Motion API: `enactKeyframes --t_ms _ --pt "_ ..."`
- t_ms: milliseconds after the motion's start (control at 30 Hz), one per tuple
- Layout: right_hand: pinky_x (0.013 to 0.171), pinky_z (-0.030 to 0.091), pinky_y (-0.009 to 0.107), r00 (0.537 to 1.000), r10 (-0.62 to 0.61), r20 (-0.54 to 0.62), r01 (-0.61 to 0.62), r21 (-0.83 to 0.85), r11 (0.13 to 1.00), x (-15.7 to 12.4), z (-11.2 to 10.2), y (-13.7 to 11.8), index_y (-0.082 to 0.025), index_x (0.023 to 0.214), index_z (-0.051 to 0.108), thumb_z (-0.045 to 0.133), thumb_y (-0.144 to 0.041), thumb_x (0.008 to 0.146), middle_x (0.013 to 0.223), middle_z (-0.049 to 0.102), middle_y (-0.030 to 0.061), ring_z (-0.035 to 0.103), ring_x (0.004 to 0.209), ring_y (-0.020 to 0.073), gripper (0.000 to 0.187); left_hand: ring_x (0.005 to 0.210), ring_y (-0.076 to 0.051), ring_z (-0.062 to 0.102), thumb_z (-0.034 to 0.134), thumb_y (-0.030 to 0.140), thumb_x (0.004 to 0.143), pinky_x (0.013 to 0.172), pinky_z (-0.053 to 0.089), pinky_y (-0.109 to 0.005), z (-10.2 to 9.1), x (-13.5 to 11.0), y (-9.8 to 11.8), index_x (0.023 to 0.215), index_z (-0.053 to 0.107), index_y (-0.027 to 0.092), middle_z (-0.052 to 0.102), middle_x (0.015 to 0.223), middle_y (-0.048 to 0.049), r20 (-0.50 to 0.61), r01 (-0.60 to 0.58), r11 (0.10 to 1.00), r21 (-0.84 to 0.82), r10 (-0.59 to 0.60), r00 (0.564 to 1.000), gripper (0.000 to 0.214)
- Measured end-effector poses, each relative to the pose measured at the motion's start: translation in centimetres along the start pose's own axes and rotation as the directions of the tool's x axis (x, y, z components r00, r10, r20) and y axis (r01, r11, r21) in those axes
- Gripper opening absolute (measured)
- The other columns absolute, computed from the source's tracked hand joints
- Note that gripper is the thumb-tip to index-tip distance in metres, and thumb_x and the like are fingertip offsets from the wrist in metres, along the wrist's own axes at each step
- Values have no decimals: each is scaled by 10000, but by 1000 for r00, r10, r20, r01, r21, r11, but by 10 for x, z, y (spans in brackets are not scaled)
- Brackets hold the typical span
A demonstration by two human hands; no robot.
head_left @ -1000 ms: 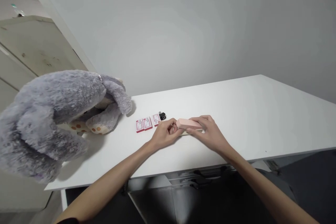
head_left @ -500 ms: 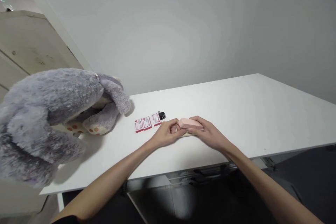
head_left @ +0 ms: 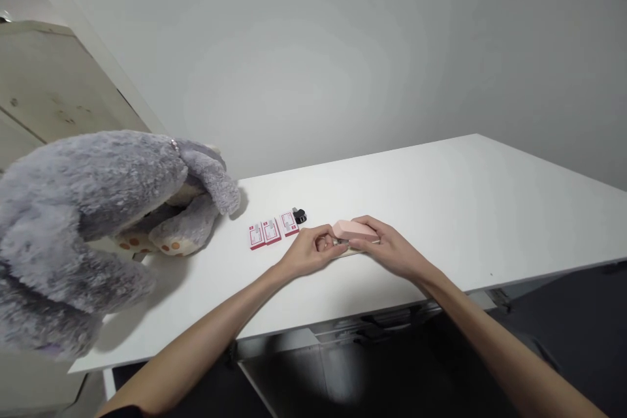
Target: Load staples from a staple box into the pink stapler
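Note:
A pink stapler (head_left: pixel 353 231) lies on the white table (head_left: pixel 465 209) in front of me. My right hand (head_left: pixel 392 249) is wrapped around its far end, holding it down. At the stapler's left end my left hand (head_left: pixel 309 249) has its fingers curled and pinched together against the tip; anything between the fingertips is too small to make out. Three small red-and-white boxes (head_left: pixel 270 231) lie in a row just left of my hands, with a small black object (head_left: pixel 300 215) beside the rightmost one.
A large grey plush toy (head_left: pixel 98 209) with orange-dotted feet lies on the left part of the table. A pale cabinet (head_left: pixel 44 85) stands behind it against the white wall. The table's front edge runs just below my wrists.
Both hands and the stapler stay in nearly the same place. The stapler's lid has sunk a little lower. The view has drifted slightly, shifting everything a bit to the left.

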State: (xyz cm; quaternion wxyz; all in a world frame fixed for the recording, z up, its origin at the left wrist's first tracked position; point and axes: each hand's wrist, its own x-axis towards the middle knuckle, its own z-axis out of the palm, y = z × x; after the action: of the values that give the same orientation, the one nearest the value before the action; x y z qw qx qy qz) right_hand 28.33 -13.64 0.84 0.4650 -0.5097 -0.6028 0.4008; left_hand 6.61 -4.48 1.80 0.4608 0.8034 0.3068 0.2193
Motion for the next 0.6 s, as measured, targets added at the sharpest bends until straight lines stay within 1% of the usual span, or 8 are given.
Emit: enactKeyframes --t_ms 167,267,367,467,600 --pt "918 524 340 1000 3 -12 -3 25 1000 0 -1 -1 -239 1234 697 715 -541 949 1155 750 48 680 1040 256 415 557 -85 352 745 611 892 527 247 -237 0 0 -2 770 604 176 416 588 73 29 -4 998 59 2 1000 474" --pt "921 536 349 1000 10 -12 -10 27 1000 1 -1 -1 -237 1232 695 711 -548 947 1163 752 54 686 1048 264 422 553 -87 342 741 601 900 526 237 -239 1 0 -3 796 665 169 401 573 75 24 -17 995 102 15 1000 451" --pt "904 537 339 1000 19 -13 -18 29 999 1 -2 1 -242 1234 692 714 -552 944 1166 751 53 688 1038 256 424 546 -90 346 749 587 898 528 244 -240 2 0 -2 885 763 164 408 563 72 2 -17 989 145 16 1000 424" --pt "893 534 333 1000 9 -13 -9 33 999 2 -2 2 -244 1228 687 721 -559 942 1158 749 53 685 1029 252 427 539 -92 320 739 567 913 528 233 -244 2 0 0 999 834 173 387 551 70 7 -17 982 190 16 1000 414" --pt "889 533 331 1000 0 -9 0 25 1000 1 -4 2 -253 1223 682 700 -558 955 1142 739 48 678 1027 254 406 541 -92 313 743 532 922 537 238 -241 1 0 2 1159 842 200 398 558 72 36 -19 979 203 12 999 420"
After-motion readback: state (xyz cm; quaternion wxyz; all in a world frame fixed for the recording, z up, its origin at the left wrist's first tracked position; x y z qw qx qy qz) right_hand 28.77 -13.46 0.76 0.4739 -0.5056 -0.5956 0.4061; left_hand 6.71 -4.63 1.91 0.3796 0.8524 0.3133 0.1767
